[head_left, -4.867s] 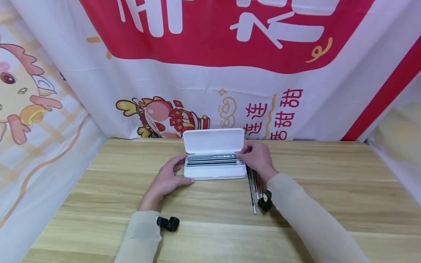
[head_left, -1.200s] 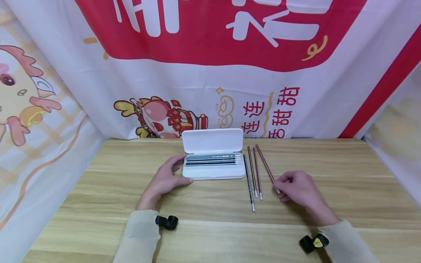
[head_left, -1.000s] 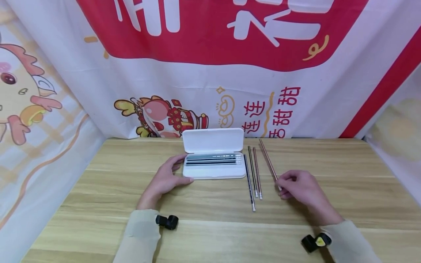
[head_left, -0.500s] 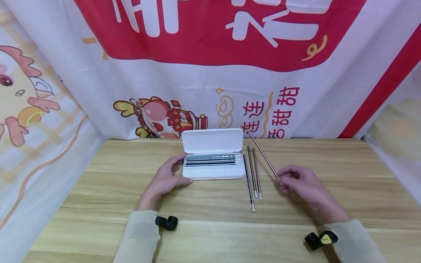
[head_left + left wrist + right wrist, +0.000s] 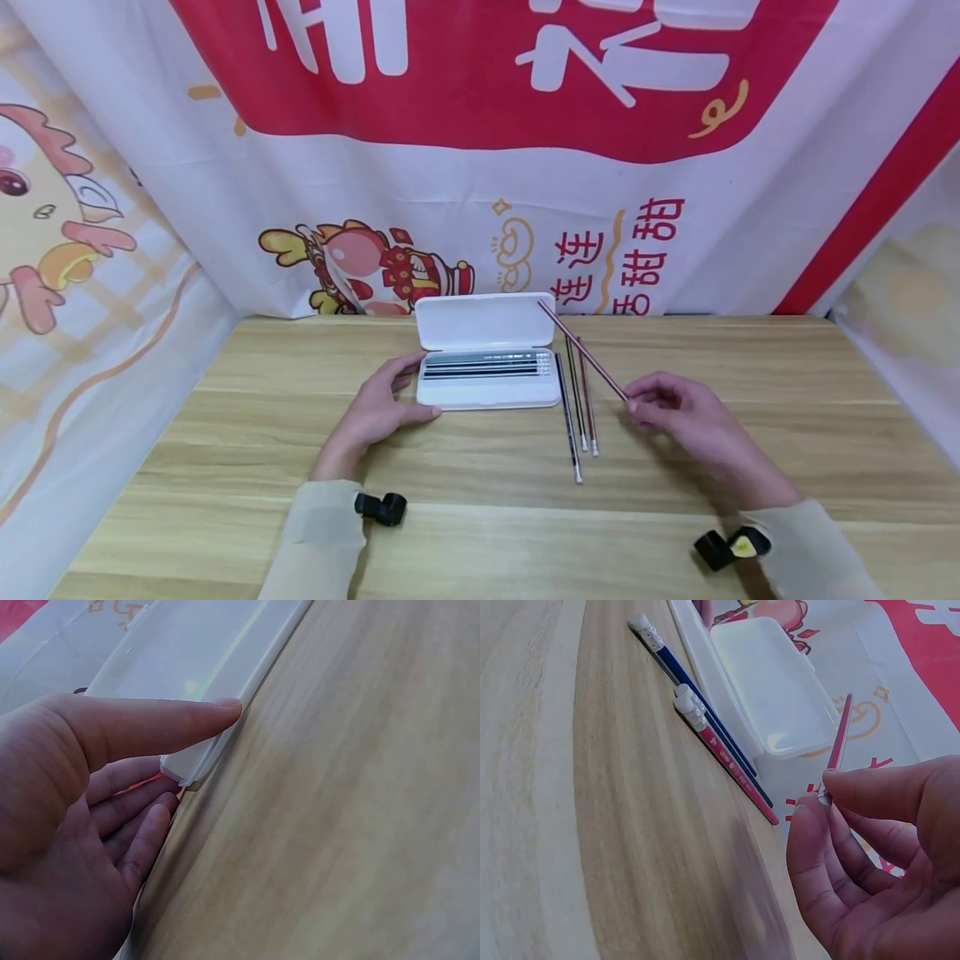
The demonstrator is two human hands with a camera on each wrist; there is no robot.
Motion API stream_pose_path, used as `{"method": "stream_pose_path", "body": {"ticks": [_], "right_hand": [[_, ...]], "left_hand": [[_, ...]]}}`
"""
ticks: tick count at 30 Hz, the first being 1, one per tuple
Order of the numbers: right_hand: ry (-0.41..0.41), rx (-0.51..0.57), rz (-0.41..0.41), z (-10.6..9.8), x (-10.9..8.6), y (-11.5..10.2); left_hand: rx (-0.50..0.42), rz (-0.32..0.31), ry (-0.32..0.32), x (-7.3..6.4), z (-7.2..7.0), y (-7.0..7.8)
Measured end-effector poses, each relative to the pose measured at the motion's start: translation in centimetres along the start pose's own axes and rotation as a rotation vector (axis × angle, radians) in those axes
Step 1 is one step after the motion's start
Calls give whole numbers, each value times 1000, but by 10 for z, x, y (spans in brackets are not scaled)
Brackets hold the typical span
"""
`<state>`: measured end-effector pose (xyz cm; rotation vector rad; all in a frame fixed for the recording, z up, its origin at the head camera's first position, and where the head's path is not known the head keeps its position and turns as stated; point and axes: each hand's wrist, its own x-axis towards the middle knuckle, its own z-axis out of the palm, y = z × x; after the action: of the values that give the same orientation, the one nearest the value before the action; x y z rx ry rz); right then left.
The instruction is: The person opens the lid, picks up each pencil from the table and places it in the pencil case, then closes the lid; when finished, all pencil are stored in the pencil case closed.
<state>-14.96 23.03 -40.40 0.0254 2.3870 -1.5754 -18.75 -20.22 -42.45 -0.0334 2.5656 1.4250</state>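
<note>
An open white pencil case [image 5: 487, 393] stands with its lid [image 5: 486, 323] raised, several dark pencils [image 5: 483, 367] lying inside. My left hand [image 5: 381, 407] holds its left end, with the straight thumb on the front edge and the fingers at the end and back corner. My right hand [image 5: 686, 412] pinches a reddish pencil [image 5: 585, 354] by its eraser end between thumb and index finger. That pencil slants up leftward, its far tip in front of the lid in the head view. Below it lie a dark blue pencil [image 5: 568, 421], a black one [image 5: 576, 392] and a red one [image 5: 587, 400].
The three loose pencils lie close to the case's right end, erasers toward me. A wooden table [image 5: 480, 542] carries everything. Behind it hangs a white and red printed cloth [image 5: 450, 183]. A small black camera [image 5: 723, 550] is strapped at the right wrist.
Earlier the right hand was at the case's right end. It then held the reddish pencil at the right; now that pencil is lifted and its tip has swung left. The left hand stays put.
</note>
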Motion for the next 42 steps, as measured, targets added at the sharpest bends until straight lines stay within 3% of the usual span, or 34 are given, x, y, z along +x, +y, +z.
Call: {"method": "stream_pose_path", "body": {"ticks": [17,34,42], "right_hand": [[64,-237,-112,-1,12,-20],[43,-371,-198,-3,36,-49],[23,-433,-237,12,53,-62]], "left_hand": [[-1,2,5,0,0,-2],[-23,4,11,1,0,-4],[-22,1,13,1,0,-4]]}}
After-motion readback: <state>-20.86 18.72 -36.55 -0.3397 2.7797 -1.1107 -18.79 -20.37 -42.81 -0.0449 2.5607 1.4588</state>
